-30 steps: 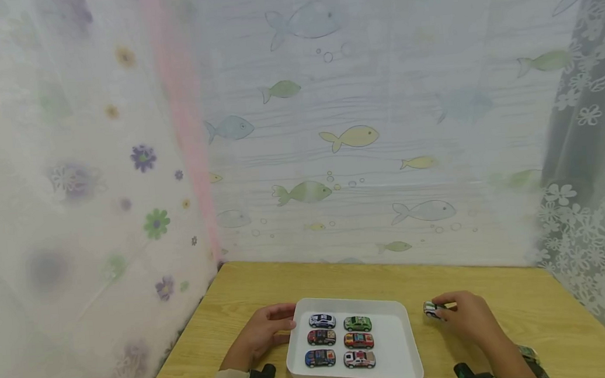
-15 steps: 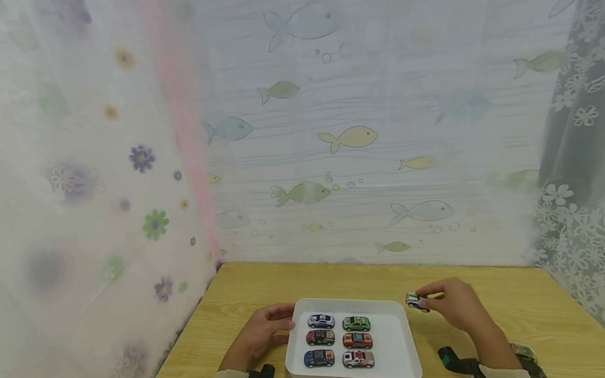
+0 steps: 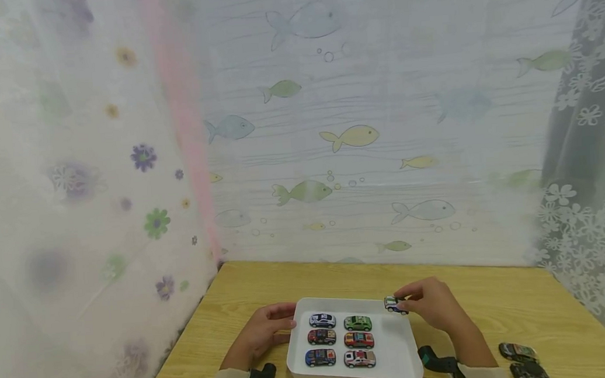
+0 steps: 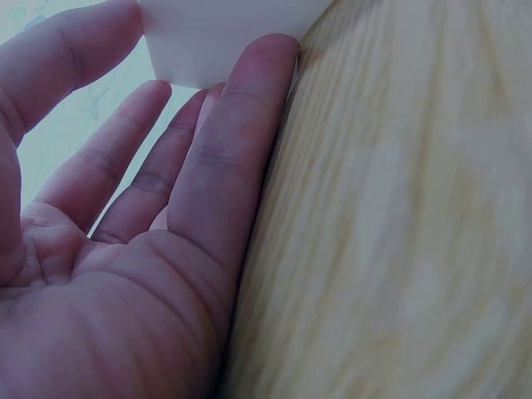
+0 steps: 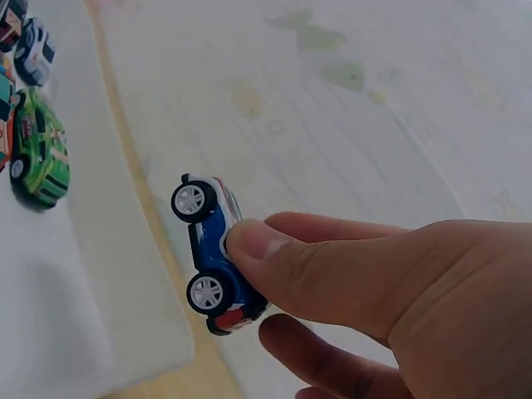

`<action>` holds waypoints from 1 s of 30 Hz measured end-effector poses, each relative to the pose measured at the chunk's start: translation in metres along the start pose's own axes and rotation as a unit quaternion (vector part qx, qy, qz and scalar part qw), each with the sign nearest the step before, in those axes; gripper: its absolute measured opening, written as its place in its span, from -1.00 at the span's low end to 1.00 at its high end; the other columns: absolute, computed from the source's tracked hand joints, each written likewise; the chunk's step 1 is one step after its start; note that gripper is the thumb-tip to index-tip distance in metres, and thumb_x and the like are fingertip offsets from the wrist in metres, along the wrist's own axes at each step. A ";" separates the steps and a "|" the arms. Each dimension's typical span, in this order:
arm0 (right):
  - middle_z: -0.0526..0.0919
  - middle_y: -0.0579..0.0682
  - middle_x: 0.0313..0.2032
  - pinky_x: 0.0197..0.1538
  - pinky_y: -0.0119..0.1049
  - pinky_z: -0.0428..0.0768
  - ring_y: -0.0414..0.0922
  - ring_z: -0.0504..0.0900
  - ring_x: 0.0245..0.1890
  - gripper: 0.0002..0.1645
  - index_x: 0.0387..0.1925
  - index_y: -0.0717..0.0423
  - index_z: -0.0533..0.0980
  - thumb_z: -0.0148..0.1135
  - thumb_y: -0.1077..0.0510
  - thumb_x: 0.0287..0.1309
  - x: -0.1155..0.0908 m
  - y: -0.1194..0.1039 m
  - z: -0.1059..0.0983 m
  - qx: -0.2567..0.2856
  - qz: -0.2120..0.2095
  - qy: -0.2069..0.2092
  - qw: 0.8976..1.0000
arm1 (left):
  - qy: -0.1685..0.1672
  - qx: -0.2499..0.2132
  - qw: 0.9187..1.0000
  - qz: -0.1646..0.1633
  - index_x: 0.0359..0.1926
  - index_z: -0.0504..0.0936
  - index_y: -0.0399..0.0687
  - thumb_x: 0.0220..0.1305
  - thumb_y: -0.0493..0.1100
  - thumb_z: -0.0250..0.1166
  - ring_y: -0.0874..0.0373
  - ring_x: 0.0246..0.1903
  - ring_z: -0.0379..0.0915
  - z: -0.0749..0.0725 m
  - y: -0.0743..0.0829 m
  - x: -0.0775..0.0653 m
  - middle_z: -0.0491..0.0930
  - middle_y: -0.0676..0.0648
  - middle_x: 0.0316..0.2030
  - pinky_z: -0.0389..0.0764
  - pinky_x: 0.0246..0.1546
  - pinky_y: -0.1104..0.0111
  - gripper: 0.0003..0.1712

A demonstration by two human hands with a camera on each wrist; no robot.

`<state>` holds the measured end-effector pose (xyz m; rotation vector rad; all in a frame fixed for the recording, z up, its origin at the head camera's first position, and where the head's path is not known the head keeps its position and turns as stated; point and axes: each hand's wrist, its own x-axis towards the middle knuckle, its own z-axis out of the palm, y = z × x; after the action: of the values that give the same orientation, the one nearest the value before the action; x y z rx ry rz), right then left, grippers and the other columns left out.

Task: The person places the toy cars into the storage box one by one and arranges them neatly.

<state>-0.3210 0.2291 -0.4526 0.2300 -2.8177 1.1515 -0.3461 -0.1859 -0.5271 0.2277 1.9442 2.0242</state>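
A small toy car (image 3: 395, 305) with white, blue and green on its body is pinched between the thumb and fingers of my right hand (image 3: 435, 303), over the far right corner of the white tray (image 3: 397, 360). In the right wrist view the car (image 5: 213, 253) hangs tilted, its blue side and two wheels showing. My left hand (image 3: 262, 334) rests at the tray's left wall, its fingers mostly straight; the left wrist view shows fingertips (image 4: 266, 62) against the outer wall. Inside the tray, two columns of toy cars include a green car (image 3: 357, 323) and a blue car (image 3: 321, 357).
On the wooden table (image 3: 282, 278) to the right lie a dark toy car (image 3: 517, 351) and a black object (image 3: 529, 372) beside it. Fish-patterned curtain (image 3: 352, 150) hangs behind the table, with a flowered curtain (image 3: 99, 226) at the left.
My right hand has carried the toy car leftward from the table to above the tray's corner, uncovering the things at the right. My left hand and the tray stay in place.
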 end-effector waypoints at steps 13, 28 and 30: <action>0.80 -0.14 -0.22 -0.27 -0.20 0.58 -0.12 0.56 -0.24 -0.81 -0.35 -0.15 0.81 0.59 0.23 0.02 0.007 0.002 0.027 -0.039 0.016 -0.020 0.999 | 0.008 0.003 1.000 -0.003 0.38 0.49 -0.23 0.38 -0.28 0.37 -0.03 0.14 0.61 0.001 0.001 0.001 0.56 -0.23 0.28 0.74 0.08 0.09 -0.41; 0.80 -0.11 -0.22 -0.02 0.05 0.72 -0.07 0.71 -0.12 -0.77 -0.41 -0.12 0.81 0.60 0.30 -0.04 0.010 0.012 0.039 -0.051 0.042 -0.036 0.997 | 0.008 0.004 1.000 -0.003 0.40 0.48 -0.22 0.38 -0.28 0.37 -0.04 0.15 0.61 0.001 0.001 -0.001 0.54 -0.25 0.31 0.74 0.07 0.09 -0.40; 0.80 -0.11 -0.23 -0.04 0.02 0.73 -0.08 0.70 -0.15 -0.77 -0.40 -0.11 0.81 0.60 0.31 -0.05 0.010 0.013 0.040 -0.045 0.045 -0.036 0.997 | 0.008 0.004 1.000 -0.002 0.40 0.48 -0.22 0.38 -0.28 0.37 -0.04 0.15 0.61 0.001 0.001 -0.001 0.54 -0.24 0.31 0.74 0.07 0.09 -0.41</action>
<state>-0.3344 0.2088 -0.4885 0.1423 -2.9619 1.0498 -0.3453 -0.1852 -0.5255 0.2096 1.9606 2.0225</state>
